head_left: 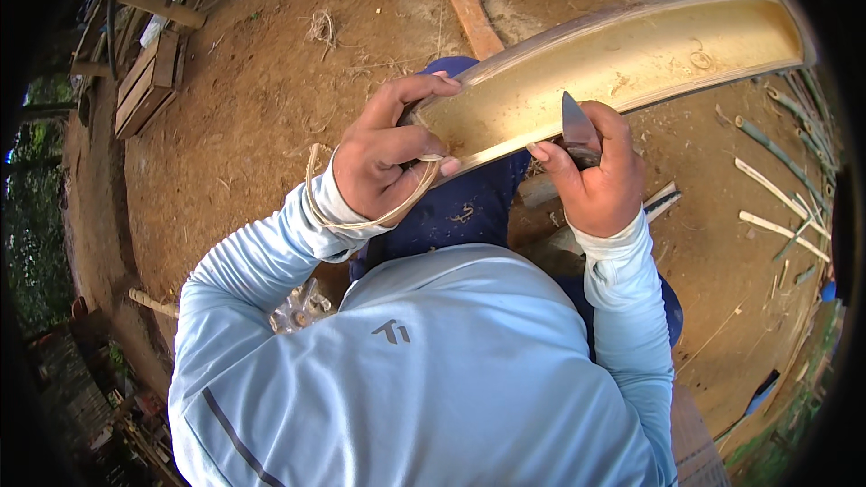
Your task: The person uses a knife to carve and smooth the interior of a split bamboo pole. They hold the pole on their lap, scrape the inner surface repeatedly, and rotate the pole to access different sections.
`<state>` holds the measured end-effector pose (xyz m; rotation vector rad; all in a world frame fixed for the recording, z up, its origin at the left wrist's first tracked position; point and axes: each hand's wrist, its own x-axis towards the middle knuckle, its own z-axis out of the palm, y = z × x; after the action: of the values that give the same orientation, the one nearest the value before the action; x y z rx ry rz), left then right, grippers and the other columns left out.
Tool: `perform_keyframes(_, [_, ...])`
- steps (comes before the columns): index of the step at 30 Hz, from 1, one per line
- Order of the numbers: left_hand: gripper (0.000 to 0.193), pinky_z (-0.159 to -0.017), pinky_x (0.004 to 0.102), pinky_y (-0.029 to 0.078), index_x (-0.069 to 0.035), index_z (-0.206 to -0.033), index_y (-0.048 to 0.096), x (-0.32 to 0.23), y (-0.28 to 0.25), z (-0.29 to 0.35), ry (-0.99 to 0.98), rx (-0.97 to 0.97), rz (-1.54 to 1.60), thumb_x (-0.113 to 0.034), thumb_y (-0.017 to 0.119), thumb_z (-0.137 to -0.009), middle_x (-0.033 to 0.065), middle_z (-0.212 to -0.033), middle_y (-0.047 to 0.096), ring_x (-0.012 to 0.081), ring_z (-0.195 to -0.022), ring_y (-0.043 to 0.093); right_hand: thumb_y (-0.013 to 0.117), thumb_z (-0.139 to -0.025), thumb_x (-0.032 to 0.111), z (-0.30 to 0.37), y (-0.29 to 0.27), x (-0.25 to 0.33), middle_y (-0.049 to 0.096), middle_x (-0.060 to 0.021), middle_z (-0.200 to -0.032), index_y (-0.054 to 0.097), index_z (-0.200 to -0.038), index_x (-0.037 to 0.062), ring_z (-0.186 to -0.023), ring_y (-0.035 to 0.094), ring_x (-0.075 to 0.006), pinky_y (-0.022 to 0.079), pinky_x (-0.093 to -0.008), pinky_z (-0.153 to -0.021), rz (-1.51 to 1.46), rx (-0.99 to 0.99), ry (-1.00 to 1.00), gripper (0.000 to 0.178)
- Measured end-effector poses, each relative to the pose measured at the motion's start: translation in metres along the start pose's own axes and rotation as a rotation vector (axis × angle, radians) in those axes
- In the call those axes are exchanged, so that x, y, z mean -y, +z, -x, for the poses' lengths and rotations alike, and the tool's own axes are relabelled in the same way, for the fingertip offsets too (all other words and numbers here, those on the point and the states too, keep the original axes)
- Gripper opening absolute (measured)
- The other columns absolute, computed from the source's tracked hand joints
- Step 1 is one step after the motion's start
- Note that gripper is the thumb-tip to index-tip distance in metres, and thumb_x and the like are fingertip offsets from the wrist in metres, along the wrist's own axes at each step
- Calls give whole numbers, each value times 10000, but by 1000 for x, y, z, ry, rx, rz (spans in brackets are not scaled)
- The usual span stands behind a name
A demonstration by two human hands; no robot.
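A long split bamboo half (631,59) lies across my lap, its pale hollow side facing up and its far end reaching to the upper right. My left hand (390,146) grips its near end, fingers on the far rim and thumb by the near rim. A thin, pale looped strip (317,207) hangs around that hand and wrist. In my right hand (600,176) is a knife (579,126), its short blade pointing up beside the bamboo's near edge. The right thumb touches that edge. Small shavings (699,56) lie inside the hollow. The knife's handle is mostly hidden by my fingers.
A wooden plank (466,4) lies on the dirt floor ahead. At left stands a wooden crate (149,83). Several bamboo poles and split strips (783,203) are scattered at right. A tangle of fibres (322,27) rests on the ground, and a clear plastic bag (302,308) is by my left side.
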<state>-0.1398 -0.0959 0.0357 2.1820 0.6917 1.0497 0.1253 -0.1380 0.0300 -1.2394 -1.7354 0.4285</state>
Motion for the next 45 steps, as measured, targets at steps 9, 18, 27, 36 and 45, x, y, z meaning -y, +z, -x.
perform_keyframes(9, [134, -1128, 501, 399, -15, -812, 706, 13, -4, -4, -28, 32, 37, -102, 794, -863, 168, -1275, 614, 387, -1361, 505, 876, -822, 181, -5, 7, -19, 745, -134, -994, 556, -1227, 55, -902, 771, -267, 600, -346, -738, -17, -25, -45, 531])
perform_keyframes(18, [146, -1134, 510, 391, -21, -813, 733, 17, -13, -7, -6, 103, 19, -143, 805, -844, 147, -1228, 689, 397, -1338, 528, 892, -803, 191, -5, 8, -24, 734, -141, -1022, 556, -1219, 54, -873, 769, -280, 600, -353, -715, -26, -16, -41, 552])
perform_keyframes(27, [315, -1150, 545, 404, -35, -1219, 697, 82, -63, 29, -293, 29, 1196, -262, 625, -1012, 245, -1368, 621, 394, -1326, 564, 867, -835, 146, 4, 7, -29, 734, -151, -1000, 530, -1226, 35, -894, 757, -251, 590, -342, -758, -49, -7, -52, 528])
perform_keyframes(36, [731, -1098, 464, 460, -13, -1395, 583, 189, -145, 124, -1297, 867, -891, -581, 645, -939, 213, -1411, 606, 318, -1276, 612, 852, -851, 128, -2, 1, -3, 727, -144, -986, 509, -1242, 29, -901, 744, -217, 578, -325, -776, 12, 21, -47, 529])
perform_keyframes(45, [867, -1125, 410, 435, -35, -1523, 421, 64, -114, 29, -771, 348, 65, -483, 785, -876, 221, -1344, 628, 290, -1317, 573, 858, -848, 142, 8, 4, -13, 725, -149, -992, 511, -1243, 34, -893, 745, -224, 575, -335, -777, -67, -9, 15, 536])
